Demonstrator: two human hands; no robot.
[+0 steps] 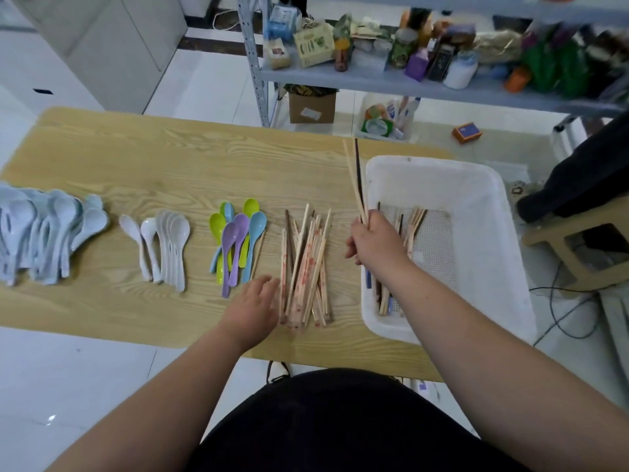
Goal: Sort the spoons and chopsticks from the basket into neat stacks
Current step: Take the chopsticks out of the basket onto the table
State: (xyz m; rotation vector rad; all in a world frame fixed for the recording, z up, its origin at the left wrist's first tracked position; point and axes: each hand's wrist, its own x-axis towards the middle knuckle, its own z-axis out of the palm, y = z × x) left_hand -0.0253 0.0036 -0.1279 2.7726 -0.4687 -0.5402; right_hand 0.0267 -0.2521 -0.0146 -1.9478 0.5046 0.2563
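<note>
So the person's right hand is gripping a small bunch of thin chopsticks, mostly pale wood plus one dark one. The tips are pointing up and away, right above the left wall of the white plastic basket. More loose wooden chopsticks are lying on the basket's bottom.

The left hand is hovering open, fingers relaxed, just beside the left edge of the messy pile of red-printed wooden chopsticks on the light wood-grain table. Can't tell if it's actually touching them.

Left of that pile, green, purple and blue plastic spoons are sitting in a cluster. Then come the white spoons, and a big heap of pale blue spoons is sitting furthest left.
</note>
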